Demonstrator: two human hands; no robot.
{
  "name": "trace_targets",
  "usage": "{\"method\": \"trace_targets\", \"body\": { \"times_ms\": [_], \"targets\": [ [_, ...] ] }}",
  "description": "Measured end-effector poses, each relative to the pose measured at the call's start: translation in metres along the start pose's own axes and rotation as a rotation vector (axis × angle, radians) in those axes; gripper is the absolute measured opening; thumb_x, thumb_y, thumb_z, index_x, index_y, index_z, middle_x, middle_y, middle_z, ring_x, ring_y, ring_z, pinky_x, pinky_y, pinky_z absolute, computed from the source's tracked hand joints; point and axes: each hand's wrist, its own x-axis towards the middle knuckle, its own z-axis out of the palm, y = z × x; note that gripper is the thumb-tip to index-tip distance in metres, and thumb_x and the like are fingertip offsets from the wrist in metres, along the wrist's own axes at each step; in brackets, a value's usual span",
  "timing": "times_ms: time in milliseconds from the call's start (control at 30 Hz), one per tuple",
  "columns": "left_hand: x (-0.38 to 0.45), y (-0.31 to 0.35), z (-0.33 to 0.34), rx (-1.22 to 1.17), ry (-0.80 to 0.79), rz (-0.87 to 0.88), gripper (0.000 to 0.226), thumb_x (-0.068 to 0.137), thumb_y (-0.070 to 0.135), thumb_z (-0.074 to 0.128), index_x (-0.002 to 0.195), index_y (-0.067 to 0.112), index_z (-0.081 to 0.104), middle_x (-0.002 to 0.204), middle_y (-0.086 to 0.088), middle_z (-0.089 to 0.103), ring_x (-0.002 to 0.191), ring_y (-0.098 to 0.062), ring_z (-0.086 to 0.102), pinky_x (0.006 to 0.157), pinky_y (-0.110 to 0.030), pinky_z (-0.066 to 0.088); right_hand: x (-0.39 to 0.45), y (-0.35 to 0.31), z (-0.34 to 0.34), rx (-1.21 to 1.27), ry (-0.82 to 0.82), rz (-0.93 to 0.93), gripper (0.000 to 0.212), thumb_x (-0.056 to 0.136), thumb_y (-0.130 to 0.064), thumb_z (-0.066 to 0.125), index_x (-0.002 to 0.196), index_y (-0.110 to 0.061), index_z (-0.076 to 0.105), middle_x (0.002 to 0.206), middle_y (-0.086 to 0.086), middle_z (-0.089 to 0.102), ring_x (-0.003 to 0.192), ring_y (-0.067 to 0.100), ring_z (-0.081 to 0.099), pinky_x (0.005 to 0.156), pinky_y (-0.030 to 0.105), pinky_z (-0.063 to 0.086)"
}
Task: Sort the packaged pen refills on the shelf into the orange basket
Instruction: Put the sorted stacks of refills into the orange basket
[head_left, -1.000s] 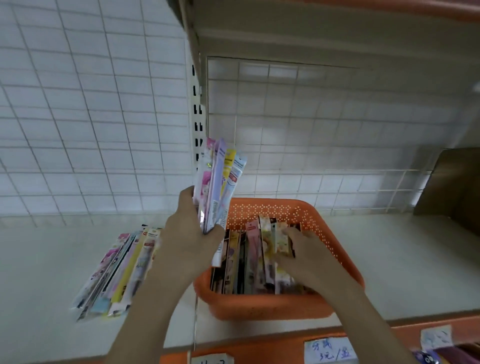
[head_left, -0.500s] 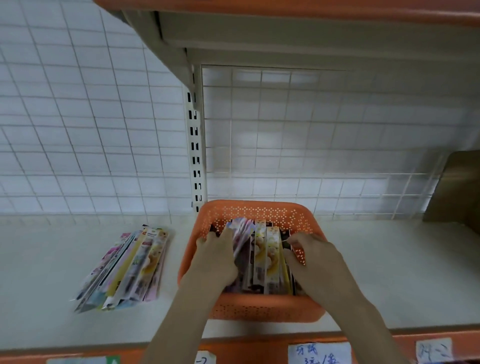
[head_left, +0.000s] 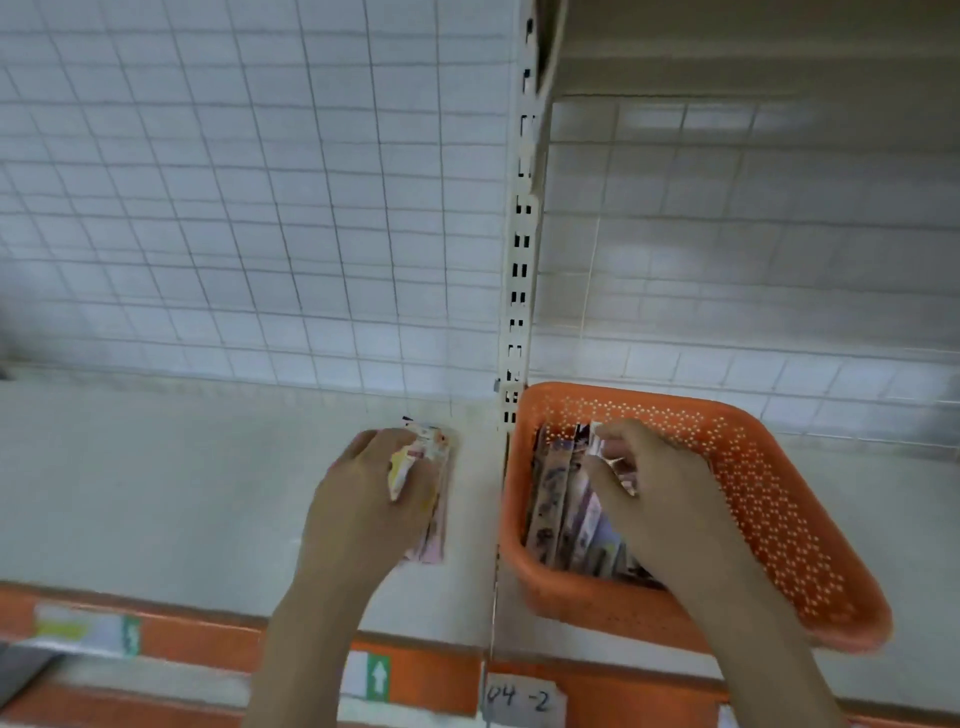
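The orange basket stands on the white shelf, right of the slotted upright post. Several packaged pen refills stand on edge inside it. My right hand reaches into the basket and its fingers pinch the tops of some of those packs. Left of the post a small pile of refill packs lies flat on the shelf. My left hand lies over that pile, fingers curled around the packs and covering most of them.
A slotted upright post splits the shelf bays behind a wire grid back wall. An upper shelf overhangs the right bay. The orange front edge carries price labels, one reading 04-2.
My left hand left the basket and moved left onto the pile lying on the shelf. My right hand stays among the packs in the basket. The view has swung left.
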Motion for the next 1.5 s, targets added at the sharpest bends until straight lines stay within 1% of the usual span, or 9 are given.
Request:
{"method": "trace_targets", "body": {
  "times_ms": [167,333,467,667,900,1000,1167,1367,1500],
  "targets": [
    [0.003,-0.08,-0.044,0.071,0.085,-0.152,0.023,0.088,0.017,0.06,0.11,0.011,0.064,0.11,-0.006,0.065,0.078,-0.017,0.057,0.07,-0.029,0.046,0.013,-0.054,0.035,0.091,-0.023,-0.059,0.035,0.095,-0.03,0.05,0.129,-0.023,0.047,0.11,-0.005,0.063,0.101,0.012,0.059,0.085,0.025,0.046],
    [0.005,-0.138,-0.08,0.095,0.154,-0.283,0.018,0.088,0.015,0.059,0.104,0.01,0.065,0.105,-0.007,0.066,0.074,-0.023,0.058,0.073,-0.035,0.049,0.03,-0.097,0.081,0.112,-0.079,-0.081,0.032,0.095,-0.028,0.049,0.125,-0.02,0.051,0.112,-0.002,0.061,0.103,0.014,0.058,0.082,0.024,0.044],
    [0.004,-0.174,-0.094,0.108,0.121,-0.318,0.018,0.088,0.015,0.059,0.104,0.01,0.065,0.098,-0.006,0.067,0.071,-0.025,0.059,0.069,-0.033,0.047,0.036,-0.11,0.132,0.027,-0.177,0.022,0.033,0.095,-0.028,0.045,0.126,-0.017,0.048,0.117,0.004,0.058,0.106,0.02,0.054,0.086,0.03,0.044],
    [0.018,-0.215,-0.102,0.103,0.06,-0.328,0.021,0.088,0.017,0.059,0.107,0.014,0.064,0.094,-0.001,0.067,0.071,-0.022,0.06,0.07,-0.03,0.043,0.034,-0.111,0.185,-0.079,-0.294,0.352,0.076,0.088,-0.064,0.037,0.144,-0.015,0.023,0.13,0.015,0.047,0.12,0.031,0.044,0.1,0.04,0.04],
    [0.039,-0.233,-0.082,0.032,-0.028,-0.268,0.026,0.089,0.02,0.058,0.114,0.015,0.062,0.097,0.0,0.067,0.083,-0.019,0.06,0.071,-0.029,0.042,0.049,-0.146,0.218,-0.248,-0.464,0.507,0.106,0.066,-0.091,0.025,0.149,-0.034,-0.009,0.155,0.027,0.0,0.141,0.047,0.007,0.111,0.06,0.016],
    [0.047,-0.226,-0.066,0.002,-0.098,-0.212,0.029,0.089,0.023,0.056,0.118,0.019,0.059,0.102,0.002,0.065,0.088,-0.018,0.06,0.071,-0.026,0.041,0.048,-0.151,0.226,-0.365,-0.505,0.505,0.1,0.074,-0.083,0.033,0.15,-0.031,-0.006,0.154,0.029,-0.005,0.139,0.052,0.002,0.11,0.065,0.013],
    [0.056,-0.206,-0.036,-0.102,-0.207,-0.117,0.031,0.09,0.022,0.055,0.12,0.018,0.056,0.11,0.001,0.064,0.096,-0.02,0.061,0.081,-0.031,0.049,0.051,-0.15,0.217,-0.324,-0.442,0.481,0.07,0.09,-0.05,0.042,0.148,-0.034,0.006,0.144,0.022,0.026,0.129,0.042,0.028,0.103,0.049,0.031],
    [0.052,-0.216,-0.029,-0.149,-0.227,-0.057,0.028,0.088,0.016,0.058,0.116,0.013,0.06,0.107,-0.003,0.064,0.088,-0.02,0.061,0.076,-0.026,0.045,0.058,-0.14,0.191,-0.216,-0.454,0.593,0.089,0.081,-0.021,0.059,0.147,-0.032,0.0,0.13,0.021,0.034,0.118,0.039,0.038,0.09,0.039,0.04],
    [0.05,-0.22,-0.03,-0.157,-0.194,-0.092,0.028,0.088,0.016,0.058,0.115,0.014,0.061,0.102,0.001,0.063,0.076,-0.014,0.054,0.071,-0.023,0.04,0.062,-0.137,0.189,-0.135,-0.477,0.629,0.094,0.076,-0.006,0.053,0.147,-0.027,-0.004,0.121,0.023,0.034,0.102,0.035,0.05,0.063,0.027,0.041]
  ]
}}
